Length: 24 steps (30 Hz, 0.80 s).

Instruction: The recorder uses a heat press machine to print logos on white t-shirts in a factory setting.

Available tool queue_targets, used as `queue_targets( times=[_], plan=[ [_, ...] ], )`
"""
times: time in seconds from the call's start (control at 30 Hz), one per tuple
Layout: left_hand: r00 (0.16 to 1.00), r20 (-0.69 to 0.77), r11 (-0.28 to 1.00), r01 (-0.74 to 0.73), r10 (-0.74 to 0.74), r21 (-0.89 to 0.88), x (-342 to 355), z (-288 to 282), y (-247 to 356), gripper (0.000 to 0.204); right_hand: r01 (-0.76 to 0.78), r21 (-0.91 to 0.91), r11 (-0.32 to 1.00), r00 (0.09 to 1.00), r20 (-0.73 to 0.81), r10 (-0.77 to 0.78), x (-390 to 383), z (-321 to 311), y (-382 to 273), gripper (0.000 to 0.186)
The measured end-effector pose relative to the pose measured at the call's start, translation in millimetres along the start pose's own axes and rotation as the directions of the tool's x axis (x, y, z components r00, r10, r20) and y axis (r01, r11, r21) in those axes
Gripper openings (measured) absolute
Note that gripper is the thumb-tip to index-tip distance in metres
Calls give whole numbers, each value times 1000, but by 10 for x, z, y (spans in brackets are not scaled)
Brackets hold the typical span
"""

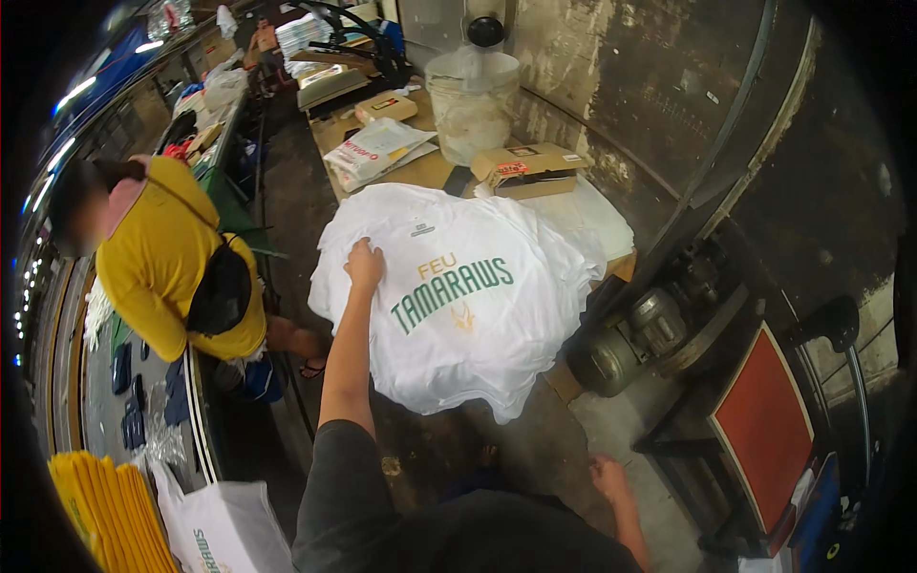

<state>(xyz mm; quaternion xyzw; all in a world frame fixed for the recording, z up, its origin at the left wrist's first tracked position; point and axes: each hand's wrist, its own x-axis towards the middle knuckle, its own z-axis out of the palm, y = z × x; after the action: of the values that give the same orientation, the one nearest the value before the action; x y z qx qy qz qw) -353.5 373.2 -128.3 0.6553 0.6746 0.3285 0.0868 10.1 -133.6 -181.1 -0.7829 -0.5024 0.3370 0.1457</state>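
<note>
While the left hand (364,265) lies with fingers pressed flat on the near-left part of the top white printed shirt (458,296), gripping nothing, the right hand (609,476) hangs low beside the body, loosely curled and holding nothing. That shirt tops a stack of white shirts (449,377) on the wooden surface (430,170); the stack overhangs the surface's near edge and droops toward the floor. The shirt's long axis runs from the collar, far and left, toward the hem, near and right, its print tilted the same way. Beyond it sit a cardboard box (528,167), a white bucket (470,105) and a plastic bag (374,150), crowding the far end. Right of the stack, a motor (635,336) stands close. Left, a narrow aisle separates the surface from a person in a yellow shirt (167,258).
</note>
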Motion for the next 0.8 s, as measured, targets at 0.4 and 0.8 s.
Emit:
queue_targets(
  times=[0.4, 0.8],
  plan=[
    [939, 103, 899, -344, 328, 271, 605, 715, -219, 32, -174, -56, 983, 943, 279, 183, 37, 174, 179, 28],
    [-326, 478, 464, -124, 816, -877, -2265, -574, 2308, 27, 285, -394, 874, 647, -594, -479, 538, -956, -1093, 65]
  ],
)
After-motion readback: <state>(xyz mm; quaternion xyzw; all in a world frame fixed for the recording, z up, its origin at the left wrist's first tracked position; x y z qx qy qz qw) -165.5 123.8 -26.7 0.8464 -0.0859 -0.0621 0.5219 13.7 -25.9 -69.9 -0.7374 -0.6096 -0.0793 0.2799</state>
